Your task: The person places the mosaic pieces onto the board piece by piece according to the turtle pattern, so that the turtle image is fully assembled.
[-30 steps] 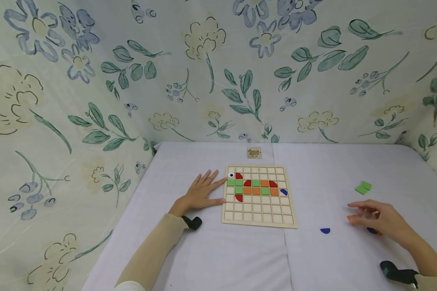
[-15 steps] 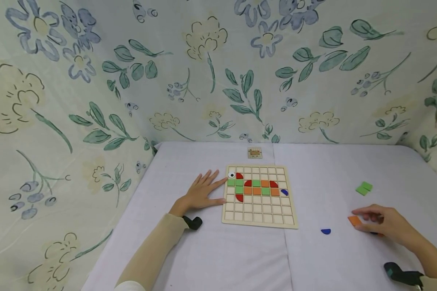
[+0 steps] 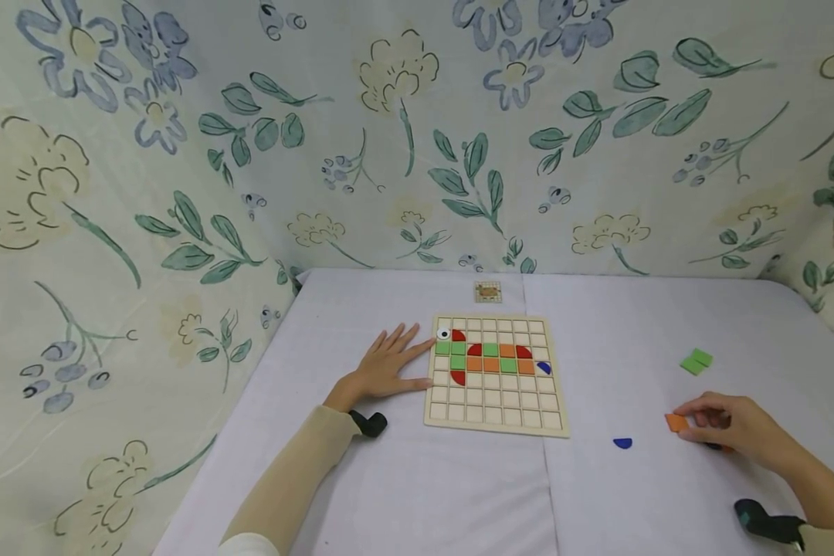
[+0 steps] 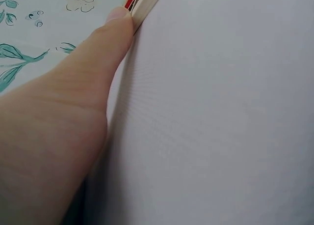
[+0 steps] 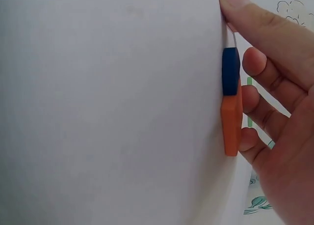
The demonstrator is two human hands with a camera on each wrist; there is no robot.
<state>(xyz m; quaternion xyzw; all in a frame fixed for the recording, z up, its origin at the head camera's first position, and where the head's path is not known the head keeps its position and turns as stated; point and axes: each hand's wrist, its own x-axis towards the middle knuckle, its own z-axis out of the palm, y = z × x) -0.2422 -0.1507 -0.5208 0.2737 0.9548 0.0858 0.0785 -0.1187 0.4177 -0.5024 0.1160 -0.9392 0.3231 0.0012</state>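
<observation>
A wooden grid board point(image 3: 486, 409) lies on the white cloth, holding a pattern of red, green, orange and blue tiles and a round eye piece point(image 3: 443, 333). My left hand point(image 3: 382, 369) rests flat with fingers spread, its thumb and index fingertips at the board's left edge. At the right, my right hand point(image 3: 740, 428) pinches an orange square tile point(image 3: 676, 422) between thumb and index finger, down at the table. Its other fingers curl above a dark blue piece point(image 5: 229, 71) and another orange tile point(image 5: 230, 126), both mostly hidden in the head view.
Two green tiles point(image 3: 696, 361) lie overlapping beyond my right hand. A blue half-round piece point(image 3: 622, 443) lies between the board and that hand. Behind the board sits a small pattern card point(image 3: 488, 292). Flowered cloth point(image 3: 361, 154) hangs along the back and left side.
My right hand has shifted slightly right and toward me, its index finger coming down at the orange tile, more of which now shows. The left hand and the board stay put.
</observation>
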